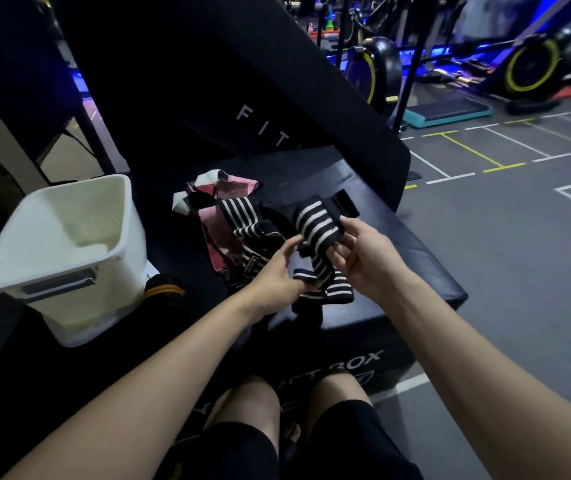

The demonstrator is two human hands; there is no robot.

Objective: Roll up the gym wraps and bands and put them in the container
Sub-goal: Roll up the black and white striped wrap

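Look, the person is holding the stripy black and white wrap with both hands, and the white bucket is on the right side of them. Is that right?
Not quite. Both hands, left hand and right hand, do hold the striped wrap, but the white container stands on the person's left, not the right. The head view shows it beside the left arm.

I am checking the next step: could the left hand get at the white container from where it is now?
Probably yes, but not at once. The left hand is holding the black-and-white striped wrap together with the right hand. The white container stands open on its left, with nothing visible between them.
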